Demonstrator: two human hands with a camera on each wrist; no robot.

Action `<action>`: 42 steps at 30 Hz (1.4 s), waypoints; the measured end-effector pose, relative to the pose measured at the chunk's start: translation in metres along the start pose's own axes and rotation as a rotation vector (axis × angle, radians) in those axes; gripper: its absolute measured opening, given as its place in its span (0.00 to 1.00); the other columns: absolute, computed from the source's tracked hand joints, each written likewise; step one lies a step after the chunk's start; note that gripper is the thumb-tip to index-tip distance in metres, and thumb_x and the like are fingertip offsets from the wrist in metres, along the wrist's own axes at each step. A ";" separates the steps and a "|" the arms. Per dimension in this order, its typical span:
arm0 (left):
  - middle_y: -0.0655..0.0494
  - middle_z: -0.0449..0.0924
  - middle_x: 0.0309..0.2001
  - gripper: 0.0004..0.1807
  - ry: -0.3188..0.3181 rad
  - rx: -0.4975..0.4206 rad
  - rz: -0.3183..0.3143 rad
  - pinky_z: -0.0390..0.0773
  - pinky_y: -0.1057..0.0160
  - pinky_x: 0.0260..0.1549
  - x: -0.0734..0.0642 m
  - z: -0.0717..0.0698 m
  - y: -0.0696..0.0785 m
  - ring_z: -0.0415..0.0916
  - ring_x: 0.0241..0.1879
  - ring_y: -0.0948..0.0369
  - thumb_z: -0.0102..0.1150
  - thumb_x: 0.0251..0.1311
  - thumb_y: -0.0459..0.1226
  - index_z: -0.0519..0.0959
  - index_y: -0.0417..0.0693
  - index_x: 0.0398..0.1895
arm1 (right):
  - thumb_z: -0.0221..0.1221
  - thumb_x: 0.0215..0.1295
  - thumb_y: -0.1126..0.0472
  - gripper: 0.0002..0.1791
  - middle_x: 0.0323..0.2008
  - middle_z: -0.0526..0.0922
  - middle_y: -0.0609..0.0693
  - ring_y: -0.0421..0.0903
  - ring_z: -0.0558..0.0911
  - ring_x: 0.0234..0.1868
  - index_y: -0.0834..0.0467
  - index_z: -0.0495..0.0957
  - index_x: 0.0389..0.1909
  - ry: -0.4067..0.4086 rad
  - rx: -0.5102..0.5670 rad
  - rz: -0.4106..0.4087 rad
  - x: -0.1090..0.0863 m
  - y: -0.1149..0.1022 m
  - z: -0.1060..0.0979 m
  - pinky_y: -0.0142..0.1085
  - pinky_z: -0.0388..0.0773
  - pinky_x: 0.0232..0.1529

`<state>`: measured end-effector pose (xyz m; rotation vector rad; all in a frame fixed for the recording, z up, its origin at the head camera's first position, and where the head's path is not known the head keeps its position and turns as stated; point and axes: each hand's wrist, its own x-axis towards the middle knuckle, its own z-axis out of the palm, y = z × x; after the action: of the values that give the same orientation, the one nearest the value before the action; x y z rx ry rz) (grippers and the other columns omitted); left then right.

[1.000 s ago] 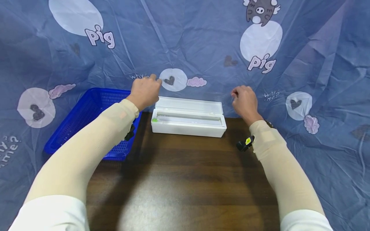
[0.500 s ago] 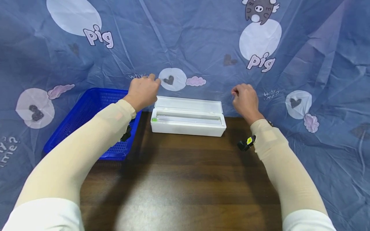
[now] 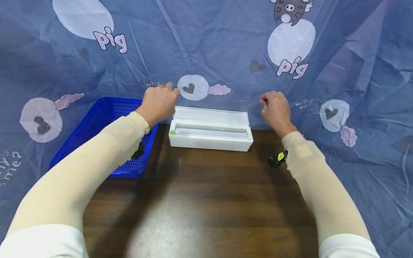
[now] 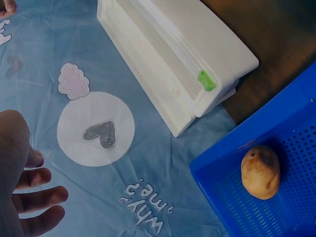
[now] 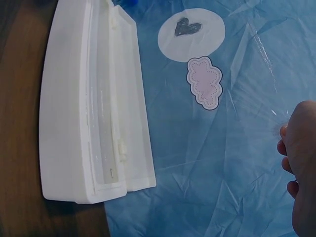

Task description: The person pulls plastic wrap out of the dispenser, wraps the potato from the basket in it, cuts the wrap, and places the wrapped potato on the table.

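A white plastic wrap dispenser box (image 3: pixel 209 144) lies on the table with its lid (image 3: pixel 211 116) raised at the back. A green slide cutter (image 3: pixel 172 133) sits at its left end. My left hand (image 3: pixel 158 102) is above and left of the box, thumb close to the index finger and other fingers loosely bent. My right hand (image 3: pixel 276 110) is beyond the box's right end, fingers curled in a pinch. In the right wrist view, glints show a clear sheet of plastic wrap (image 5: pixel 265 52) running from the right hand towards the left; its edges are hard to see.
A blue perforated basket (image 3: pixel 142 168) stands left of the box. A potato (image 4: pixel 260 173) lies in it, hidden by the left arm in the head view. Brown wooden table (image 3: pixel 206 193) extends in front. A blue printed cloth (image 3: pixel 219 43) hangs behind.
Both hands stay almost in place. The left forearm has shifted slightly left, and my right hand slightly up and to the right. The box has not moved on the table.
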<state>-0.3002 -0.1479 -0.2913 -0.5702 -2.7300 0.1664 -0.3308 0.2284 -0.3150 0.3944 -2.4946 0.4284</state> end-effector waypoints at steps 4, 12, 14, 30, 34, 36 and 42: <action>0.39 0.77 0.42 0.14 0.005 0.002 0.000 0.81 0.41 0.25 0.000 -0.003 0.000 0.80 0.35 0.42 0.53 0.60 0.32 0.78 0.36 0.49 | 0.58 0.68 0.68 0.06 0.37 0.83 0.60 0.60 0.76 0.42 0.66 0.82 0.36 0.013 0.011 0.000 0.001 -0.001 -0.001 0.52 0.72 0.46; 0.39 0.77 0.42 0.15 0.016 -0.010 -0.006 0.80 0.40 0.25 -0.001 -0.005 -0.001 0.80 0.35 0.41 0.54 0.58 0.32 0.78 0.36 0.48 | 0.58 0.67 0.69 0.05 0.36 0.83 0.60 0.60 0.77 0.42 0.65 0.82 0.36 0.033 0.003 -0.011 0.004 -0.001 -0.002 0.53 0.73 0.46; 0.39 0.76 0.42 0.15 0.017 -0.014 -0.009 0.80 0.40 0.25 -0.002 -0.006 -0.001 0.80 0.35 0.41 0.54 0.58 0.32 0.78 0.36 0.48 | 0.59 0.67 0.68 0.04 0.36 0.83 0.60 0.60 0.77 0.42 0.65 0.82 0.36 0.035 0.002 -0.013 0.004 -0.001 -0.003 0.52 0.73 0.46; 0.40 0.76 0.41 0.16 0.051 -0.030 -0.009 0.80 0.39 0.25 -0.007 -0.010 -0.003 0.79 0.34 0.40 0.54 0.56 0.32 0.78 0.36 0.48 | 0.58 0.68 0.68 0.05 0.36 0.82 0.60 0.60 0.76 0.43 0.65 0.82 0.36 0.033 0.009 0.005 0.002 -0.006 -0.009 0.52 0.73 0.47; 0.40 0.76 0.41 0.16 0.051 -0.031 -0.008 0.80 0.40 0.24 -0.009 -0.011 -0.002 0.78 0.32 0.42 0.57 0.56 0.33 0.78 0.36 0.48 | 0.59 0.68 0.68 0.05 0.36 0.82 0.60 0.60 0.76 0.42 0.66 0.82 0.36 0.036 0.019 0.008 -0.002 -0.006 -0.009 0.52 0.73 0.45; 0.41 0.76 0.41 0.16 0.058 -0.027 -0.009 0.80 0.41 0.24 -0.010 -0.011 -0.002 0.78 0.32 0.43 0.58 0.56 0.33 0.78 0.36 0.47 | 0.58 0.68 0.68 0.05 0.35 0.82 0.61 0.60 0.76 0.41 0.66 0.82 0.36 0.046 0.024 0.000 -0.002 -0.006 -0.010 0.52 0.73 0.45; 0.41 0.76 0.40 0.15 0.105 -0.014 0.008 0.80 0.41 0.23 -0.012 -0.015 -0.001 0.78 0.32 0.42 0.58 0.55 0.32 0.78 0.36 0.46 | 0.59 0.65 0.69 0.05 0.34 0.82 0.62 0.62 0.76 0.40 0.66 0.82 0.35 0.105 0.041 -0.032 -0.001 -0.006 -0.015 0.53 0.72 0.45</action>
<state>-0.2850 -0.1525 -0.2810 -0.5771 -2.6297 0.1161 -0.3204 0.2288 -0.3024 0.4161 -2.3780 0.4758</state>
